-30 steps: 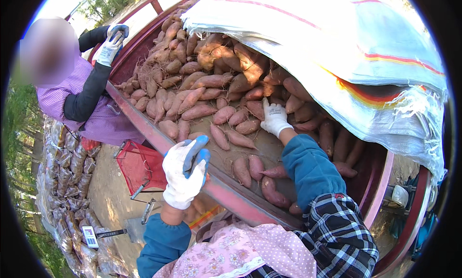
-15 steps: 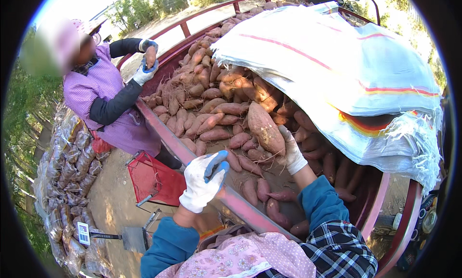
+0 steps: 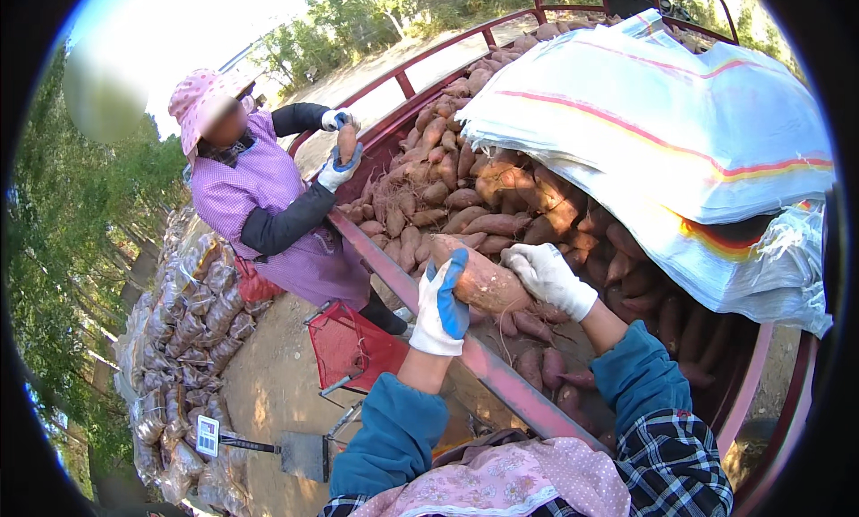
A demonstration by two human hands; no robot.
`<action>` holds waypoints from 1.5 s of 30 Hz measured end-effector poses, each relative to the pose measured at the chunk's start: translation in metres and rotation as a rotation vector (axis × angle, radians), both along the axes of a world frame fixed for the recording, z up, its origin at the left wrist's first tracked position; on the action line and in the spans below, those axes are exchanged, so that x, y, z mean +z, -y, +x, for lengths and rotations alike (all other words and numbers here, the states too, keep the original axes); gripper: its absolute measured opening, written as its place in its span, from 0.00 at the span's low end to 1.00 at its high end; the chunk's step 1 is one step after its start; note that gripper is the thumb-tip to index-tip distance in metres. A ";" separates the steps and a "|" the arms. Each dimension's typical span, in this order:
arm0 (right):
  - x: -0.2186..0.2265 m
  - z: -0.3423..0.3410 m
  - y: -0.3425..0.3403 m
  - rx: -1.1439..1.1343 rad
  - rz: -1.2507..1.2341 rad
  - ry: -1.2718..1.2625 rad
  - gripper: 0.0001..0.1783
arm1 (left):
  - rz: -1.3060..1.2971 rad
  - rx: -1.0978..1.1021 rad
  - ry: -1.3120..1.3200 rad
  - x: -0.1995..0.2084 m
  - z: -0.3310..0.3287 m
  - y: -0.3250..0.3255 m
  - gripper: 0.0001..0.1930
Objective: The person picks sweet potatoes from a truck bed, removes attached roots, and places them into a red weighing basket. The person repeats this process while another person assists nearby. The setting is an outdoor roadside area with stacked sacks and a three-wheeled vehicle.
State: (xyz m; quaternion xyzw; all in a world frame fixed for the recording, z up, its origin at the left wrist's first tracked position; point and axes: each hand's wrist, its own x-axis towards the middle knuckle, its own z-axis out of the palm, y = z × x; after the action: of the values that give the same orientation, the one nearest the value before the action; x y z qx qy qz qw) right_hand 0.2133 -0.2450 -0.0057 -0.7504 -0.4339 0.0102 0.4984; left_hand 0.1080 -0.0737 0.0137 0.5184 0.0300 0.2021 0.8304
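Observation:
A large, reddish-brown sweet potato (image 3: 488,282) is held over the truck bed's side rail. My left hand (image 3: 440,309), in a white glove with blue-coated fingers, is closed round its left end. At its right end, my right hand (image 3: 553,282), also in a white glove, has its fingers curled against the skin; the fingertips are partly hidden. Beneath and beyond lies a heap of sweet potatoes (image 3: 465,199) in the bed. Smaller ones (image 3: 532,367) lie on the bed floor near my right forearm.
The red side rail (image 3: 528,396) runs between me and the bed. White woven sacks (image 3: 644,114) cover the heap at right. A co-worker (image 3: 268,186) at left holds another sweet potato (image 3: 346,144). A red folding frame (image 3: 344,347), scale (image 3: 304,454) and filled bags (image 3: 192,338) stand below.
My right hand has brought the large sweet potato left and tilted it more level. My left hand has moved up and right and closed on it. The view has shifted left.

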 end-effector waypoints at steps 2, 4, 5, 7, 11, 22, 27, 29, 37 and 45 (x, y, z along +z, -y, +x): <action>-0.018 -0.004 -0.001 -0.100 -0.039 0.073 0.17 | 0.077 0.002 -0.023 0.007 -0.010 0.004 0.21; -0.043 -0.005 -0.007 -0.172 -0.200 0.174 0.19 | 0.042 0.008 -0.029 0.006 -0.015 0.004 0.21; -0.052 -0.004 -0.006 -0.199 -0.223 0.115 0.19 | 0.018 0.010 -0.035 0.009 -0.015 0.008 0.23; -0.051 -0.005 -0.008 -0.225 -0.261 0.101 0.20 | 0.050 0.038 -0.048 0.008 -0.013 0.009 0.24; -0.066 -0.007 -0.009 -0.127 -0.368 0.319 0.12 | 0.173 0.170 -0.046 -0.005 -0.007 0.011 0.24; -0.092 0.023 0.046 0.046 0.157 -0.972 0.27 | -0.170 0.162 -0.010 -0.007 -0.003 -0.008 0.15; -0.012 -0.034 0.044 0.411 0.112 -0.822 0.24 | -0.255 0.111 -0.002 -0.015 0.001 -0.012 0.16; -0.023 -0.043 0.036 0.371 0.043 -0.757 0.21 | -0.260 0.116 -0.006 -0.009 0.000 -0.010 0.16; -0.051 -0.060 0.039 0.246 0.028 -0.205 0.18 | -0.291 -0.029 0.022 -0.007 -0.004 -0.014 0.16; -0.073 -0.013 0.066 0.040 -1.020 0.234 0.18 | -0.186 0.097 0.038 0.006 -0.006 0.002 0.25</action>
State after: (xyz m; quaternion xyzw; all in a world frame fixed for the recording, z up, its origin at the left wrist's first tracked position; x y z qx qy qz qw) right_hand 0.1998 -0.3115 -0.0790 -0.8855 -0.4409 0.1456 0.0176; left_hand 0.1021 -0.0760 0.0198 0.4330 0.0579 0.2481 0.8646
